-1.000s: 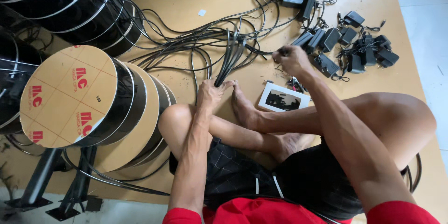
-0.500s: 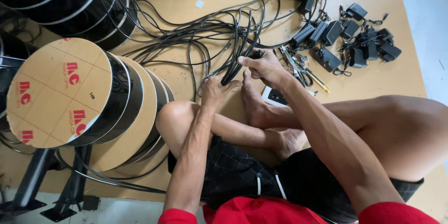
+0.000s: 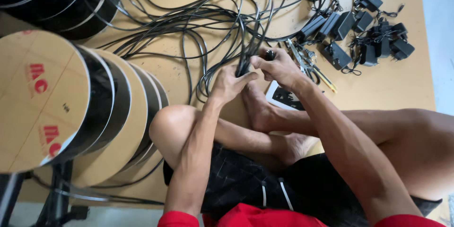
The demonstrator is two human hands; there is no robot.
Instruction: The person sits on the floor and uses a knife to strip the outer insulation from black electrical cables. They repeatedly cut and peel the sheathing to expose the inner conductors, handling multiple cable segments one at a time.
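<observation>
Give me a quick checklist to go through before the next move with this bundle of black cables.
1. Left hand grips the cable bundle: ok.
2. Right hand on the bundle's end: ok, though what its fingers pinch cannot be told.
3. Loose cables on the board untangled: not ok, they cross each other.
4. Cable reels upright on their stand: ok.
5. Hand tools beside the right hand: ok.
6. Power adapters apart from the bundle: ok.

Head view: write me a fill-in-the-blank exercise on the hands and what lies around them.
1. Both hands grip a bundle of black ____.
2. The left hand holds the bundle below the ____ hand.
3. The power adapters are coloured ____.
4. The cable reels stand on the person's ____ side.

Missing: cables; right; black; left
</observation>
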